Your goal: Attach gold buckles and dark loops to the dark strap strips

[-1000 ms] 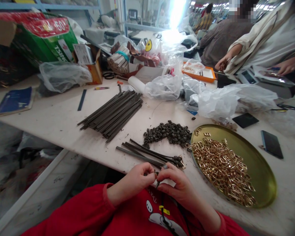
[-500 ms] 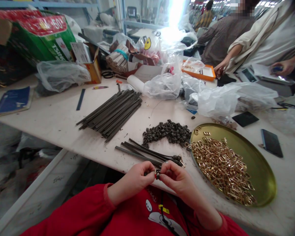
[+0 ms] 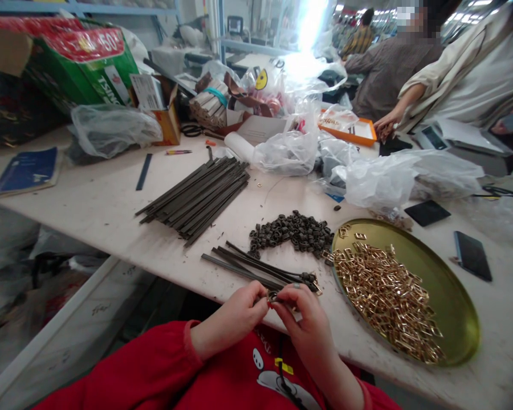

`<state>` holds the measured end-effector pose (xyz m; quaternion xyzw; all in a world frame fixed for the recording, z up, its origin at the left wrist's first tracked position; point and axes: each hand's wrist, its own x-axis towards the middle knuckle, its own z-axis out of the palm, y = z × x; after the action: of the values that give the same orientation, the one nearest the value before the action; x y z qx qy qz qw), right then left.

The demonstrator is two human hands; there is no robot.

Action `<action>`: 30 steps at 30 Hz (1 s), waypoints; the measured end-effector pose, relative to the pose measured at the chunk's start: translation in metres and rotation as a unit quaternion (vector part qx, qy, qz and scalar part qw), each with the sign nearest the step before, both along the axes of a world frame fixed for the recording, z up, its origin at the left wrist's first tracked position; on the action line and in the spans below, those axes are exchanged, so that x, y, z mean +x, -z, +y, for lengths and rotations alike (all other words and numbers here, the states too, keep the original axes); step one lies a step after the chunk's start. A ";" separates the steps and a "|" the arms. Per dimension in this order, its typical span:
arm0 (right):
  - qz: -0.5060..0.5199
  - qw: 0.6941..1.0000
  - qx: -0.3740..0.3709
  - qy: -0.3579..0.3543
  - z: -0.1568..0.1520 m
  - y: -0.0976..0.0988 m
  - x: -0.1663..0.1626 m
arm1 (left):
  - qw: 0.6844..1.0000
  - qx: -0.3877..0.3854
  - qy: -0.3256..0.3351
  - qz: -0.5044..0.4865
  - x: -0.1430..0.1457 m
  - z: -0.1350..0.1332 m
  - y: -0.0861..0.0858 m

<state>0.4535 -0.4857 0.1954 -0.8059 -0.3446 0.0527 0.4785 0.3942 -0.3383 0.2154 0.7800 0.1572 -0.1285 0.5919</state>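
In the head view, the left hand (image 3: 239, 310) is closed to a pinch, thumb against curled forefinger, and the right hand (image 3: 310, 319) meets it with thumb and forefinger nearly together, its other fingers loosely bent. Between the two sets of fingertips sits a small piece (image 3: 272, 296), dark with a metallic glint, near the table (image 3: 98, 210) edge and in front of the red top (image 3: 222, 370); both hands seem to have hold of it, though the fingers hide most of its shape. For such fine work, the left pinch is probably best kept firm and steady while the right fingertips make the small adjustments, squarely and without twisting. Having the wrists low and close to the body should help steadiness. Just beyond the hands lie a few dark straps (image 3: 248, 263), some ends carrying gold buckles, so elbows and knuckles would do well to clear them. Farther out are the heap of dark loops (image 3: 293, 232) and, to the right, the round tray (image 3: 448, 285) of gold buckles (image 3: 389, 296), both conveniently near the right hand.
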 end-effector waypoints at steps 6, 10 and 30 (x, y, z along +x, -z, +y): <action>-0.103 0.994 -0.032 0.007 -0.002 0.011 -0.010 | 1.000 -0.009 -0.007 0.008 -0.002 -0.002 0.005; -0.147 0.988 -0.034 0.004 -0.003 0.015 -0.012 | 1.000 -0.018 -0.016 -0.007 -0.002 -0.004 0.007; 0.013 0.998 0.014 0.055 -0.003 0.017 -0.006 | 0.999 -0.031 0.004 -0.020 -0.001 -0.004 0.003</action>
<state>0.4476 -0.4888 0.1783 -0.8159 -0.2943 0.0318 0.4967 0.3930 -0.3423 0.2125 0.7645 0.1380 -0.1196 0.6183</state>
